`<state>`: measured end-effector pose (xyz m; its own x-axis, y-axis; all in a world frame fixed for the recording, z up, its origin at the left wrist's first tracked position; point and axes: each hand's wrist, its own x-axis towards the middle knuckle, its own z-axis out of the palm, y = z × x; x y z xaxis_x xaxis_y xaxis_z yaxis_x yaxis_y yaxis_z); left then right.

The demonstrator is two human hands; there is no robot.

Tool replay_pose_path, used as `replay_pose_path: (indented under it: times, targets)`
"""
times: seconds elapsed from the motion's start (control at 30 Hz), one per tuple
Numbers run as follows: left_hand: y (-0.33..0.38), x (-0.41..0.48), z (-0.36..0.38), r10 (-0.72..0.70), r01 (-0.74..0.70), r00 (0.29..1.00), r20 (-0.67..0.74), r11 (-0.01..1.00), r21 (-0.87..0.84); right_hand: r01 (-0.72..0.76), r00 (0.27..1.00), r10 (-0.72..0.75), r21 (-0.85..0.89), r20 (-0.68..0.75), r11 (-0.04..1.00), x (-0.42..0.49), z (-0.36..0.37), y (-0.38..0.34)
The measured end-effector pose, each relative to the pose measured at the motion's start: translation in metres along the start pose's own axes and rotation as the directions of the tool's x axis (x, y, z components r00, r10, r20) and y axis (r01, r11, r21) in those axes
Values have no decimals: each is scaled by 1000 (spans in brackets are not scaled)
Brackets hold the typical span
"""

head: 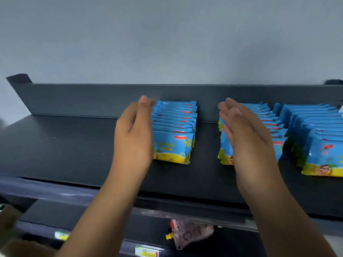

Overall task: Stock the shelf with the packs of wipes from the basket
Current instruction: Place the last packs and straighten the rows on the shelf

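Packs of wipes [174,143] are shown standing on edge on the dark top shelf [65,145], arranged in three front-to-back rows, each backed against the upright rear panel [92,99]. The left row [174,117] and middle row [272,125] are set well apart, while the right row [319,138] lies just beside the middle one. The left hand [133,138] is held flat, fingers straight and together, along the outer side of the left row. Nothing is gripped; the palm appears to be used as a guide so that the packs are kept in line and upright. The right hand [248,138] is likewise extended and relaxed, laid along the left side of the middle row with nothing clasped. Whether either palm actually presses the packs cannot be told, as some motion blur is present. The step is judged to be the squaring-up of rows already placed. No basket is seen. On a lower shelf a spouted pouch [191,234] lies beneath the front rail, with price labels [146,254] along the edge.
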<state>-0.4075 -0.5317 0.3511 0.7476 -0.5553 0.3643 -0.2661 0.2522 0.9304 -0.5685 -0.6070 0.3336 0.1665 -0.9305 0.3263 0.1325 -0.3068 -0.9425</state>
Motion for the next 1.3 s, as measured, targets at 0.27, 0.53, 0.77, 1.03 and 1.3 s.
replay_pose_path:
  times: [0.27,0.53,0.77,1.03,1.3]
  targets:
    - [-57,85,-29,-368,391,912,180,913,-118,-339,940,341,47,-29,939,37,83,20]
    - [-59,97,-13,-657,763,634,407,615,-196,-524,816,564,247,-127,815,56,96,44]
    - [-77,101,-8,-643,798,587,492,561,-218,-557,785,616,350,-75,753,58,99,54]
    - [-91,106,-2,-615,789,595,518,570,-231,-573,780,622,321,-70,755,63,100,56]
    - [-105,111,-2,-576,780,612,541,553,-293,-597,765,643,332,-37,730,67,90,52]
